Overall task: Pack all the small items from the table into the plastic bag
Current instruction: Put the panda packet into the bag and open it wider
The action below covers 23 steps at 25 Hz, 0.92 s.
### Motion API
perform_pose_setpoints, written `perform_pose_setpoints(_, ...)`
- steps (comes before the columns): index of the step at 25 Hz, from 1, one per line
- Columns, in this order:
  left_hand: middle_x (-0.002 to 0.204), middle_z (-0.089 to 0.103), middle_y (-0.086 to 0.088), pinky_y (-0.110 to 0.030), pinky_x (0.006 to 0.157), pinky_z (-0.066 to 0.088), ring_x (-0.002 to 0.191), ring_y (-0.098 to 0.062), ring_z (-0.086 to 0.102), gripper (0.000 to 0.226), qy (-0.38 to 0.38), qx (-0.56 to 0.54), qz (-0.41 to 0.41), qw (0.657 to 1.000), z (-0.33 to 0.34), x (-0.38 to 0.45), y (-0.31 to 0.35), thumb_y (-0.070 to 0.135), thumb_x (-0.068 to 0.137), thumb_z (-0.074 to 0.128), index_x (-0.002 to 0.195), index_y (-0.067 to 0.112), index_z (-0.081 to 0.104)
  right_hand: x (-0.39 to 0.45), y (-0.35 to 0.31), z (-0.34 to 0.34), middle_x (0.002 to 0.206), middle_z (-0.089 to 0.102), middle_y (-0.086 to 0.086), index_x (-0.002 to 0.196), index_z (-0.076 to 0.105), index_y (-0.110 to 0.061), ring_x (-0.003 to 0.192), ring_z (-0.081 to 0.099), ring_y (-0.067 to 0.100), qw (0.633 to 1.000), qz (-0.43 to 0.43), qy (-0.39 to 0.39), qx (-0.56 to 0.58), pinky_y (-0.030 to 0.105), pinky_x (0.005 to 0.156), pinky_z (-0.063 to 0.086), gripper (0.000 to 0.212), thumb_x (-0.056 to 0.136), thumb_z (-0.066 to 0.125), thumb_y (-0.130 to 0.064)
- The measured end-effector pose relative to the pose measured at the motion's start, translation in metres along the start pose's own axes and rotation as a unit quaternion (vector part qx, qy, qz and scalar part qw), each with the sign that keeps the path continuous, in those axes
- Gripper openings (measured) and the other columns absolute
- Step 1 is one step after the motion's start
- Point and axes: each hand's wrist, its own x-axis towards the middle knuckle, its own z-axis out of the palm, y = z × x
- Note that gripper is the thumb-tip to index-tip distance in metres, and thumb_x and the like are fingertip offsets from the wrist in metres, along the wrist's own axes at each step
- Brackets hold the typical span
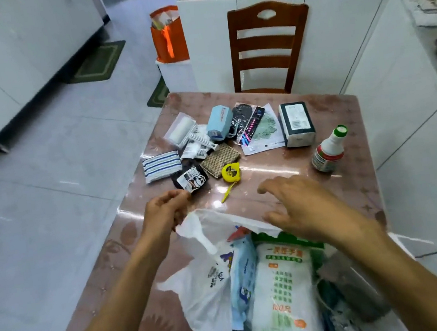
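Both bare forearms reach forward from the lower edge of the view, converging toward the mouth of the plastic bag (205,286). The left hand (162,214) sits at the bag's far-left corner, its fingers (179,196) curled inward and pinching the bag's rim, knuckles turned up. A strip of blue sleeve shows at the left elbow. The right hand (297,205) hovers palm down over the bag's far-right edge, fingers spread and loosely bent, holding nothing; its thumb lies just above the rim, and whether it touches the plastic cannot be told.
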Motion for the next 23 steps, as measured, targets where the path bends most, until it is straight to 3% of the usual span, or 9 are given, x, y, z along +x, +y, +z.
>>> perform_pose_setpoints(3,0.078,0.068,-0.005,-0.030,0.062,0.047,0.070,-0.023,0.058,0.004,0.047,0.134,0.017,0.990,0.000,0.054,-0.015,0.013,0.085,0.065,0.087,0.012,0.068,0.017,-0.006,0.013,0.143,0.049,-0.008,0.136,0.041,-0.034,0.126,0.045,0.017,0.998,0.009,-0.001,0.056,0.041,0.104,0.039,0.048,0.092,0.054,-0.047)
perform_pose_setpoints(6,0.119,0.061,-0.004,-0.043,0.088,0.049,0.105,-0.028,0.057,0.052,0.004,0.454,0.104,0.885,0.013,0.117,-0.037,0.044,0.077,0.071,0.120,0.017,0.059,0.028,-0.003,0.027,0.142,0.048,-0.011,0.136,0.042,-0.034,0.123,0.046,0.014,0.996,0.017,0.013,0.091,0.035,0.098,0.041,0.046,0.092,0.053,-0.045)
perform_pose_setpoints(8,0.141,0.046,-0.011,-0.049,0.097,0.043,0.125,-0.035,0.045,0.080,-0.034,0.531,0.117,0.839,0.019,0.152,-0.054,0.047,0.074,0.071,0.142,0.019,0.039,0.028,0.003,0.035,0.138,0.049,-0.015,0.133,0.045,-0.035,0.120,0.046,0.009,0.992,0.029,0.034,0.122,0.030,0.094,0.041,0.042,0.092,0.054,-0.043)
perform_pose_setpoints(10,0.141,0.043,-0.018,-0.049,0.096,0.043,0.125,-0.041,0.045,0.096,-0.009,0.516,0.101,0.851,0.017,0.182,-0.069,0.046,0.070,0.076,0.147,0.015,0.029,0.022,0.011,0.042,0.130,0.052,-0.019,0.129,0.049,-0.036,0.115,0.047,0.004,0.986,0.047,0.052,0.148,0.026,0.090,0.040,0.038,0.092,0.056,-0.042)
perform_pose_setpoints(13,0.124,0.056,-0.020,-0.043,0.088,0.048,0.113,-0.041,0.053,0.083,0.054,0.516,0.024,0.854,0.008,0.203,-0.078,0.054,0.059,0.080,0.126,0.013,0.053,0.009,0.021,0.049,0.119,0.050,-0.027,0.124,0.054,-0.038,0.103,0.049,-0.005,0.976,0.080,0.076,0.187,0.023,0.085,0.043,0.033,0.091,0.059,-0.040)
perform_pose_setpoints(17,0.109,0.066,-0.013,-0.033,0.073,0.049,0.097,-0.030,0.061,0.064,-0.025,0.359,-0.076,0.930,0.020,0.167,-0.081,0.039,0.055,0.085,0.104,0.012,0.056,-0.007,0.019,0.052,0.115,0.057,-0.028,0.120,0.059,-0.039,0.104,0.049,-0.013,0.961,0.092,0.109,0.236,0.024,0.083,0.051,0.029,0.091,0.060,-0.038)
perform_pose_setpoints(19,0.104,0.071,-0.012,-0.031,0.064,0.049,0.092,-0.029,0.066,0.052,-0.022,0.180,-0.079,0.980,0.024,0.127,-0.064,0.032,0.057,0.082,0.100,0.011,0.060,-0.015,0.015,0.049,0.112,0.058,-0.028,0.120,0.058,-0.039,0.103,0.054,-0.010,0.951,0.093,0.121,0.270,0.026,0.083,0.054,0.030,0.090,0.061,-0.036)
perform_pose_setpoints(21,0.106,0.073,-0.008,-0.031,0.066,0.050,0.094,-0.026,0.068,0.049,-0.023,0.030,-0.029,0.999,0.020,0.073,-0.016,0.025,0.064,0.079,0.109,0.014,0.062,-0.025,0.010,0.040,0.115,0.062,-0.020,0.124,0.054,-0.038,0.103,0.061,-0.001,0.912,0.081,0.151,0.373,0.033,0.085,0.057,0.040,0.087,0.067,-0.033)
perform_pose_setpoints(23,0.104,0.074,-0.002,-0.033,0.076,0.055,0.094,-0.021,0.070,0.057,-0.104,-0.004,0.053,0.993,0.015,0.008,0.039,0.022,0.063,0.080,0.115,0.016,0.059,-0.034,0.003,0.029,0.125,0.062,-0.012,0.133,0.046,-0.038,0.106,0.065,0.010,0.839,0.044,0.143,0.524,0.039,0.089,0.056,0.062,0.079,0.077,-0.032)
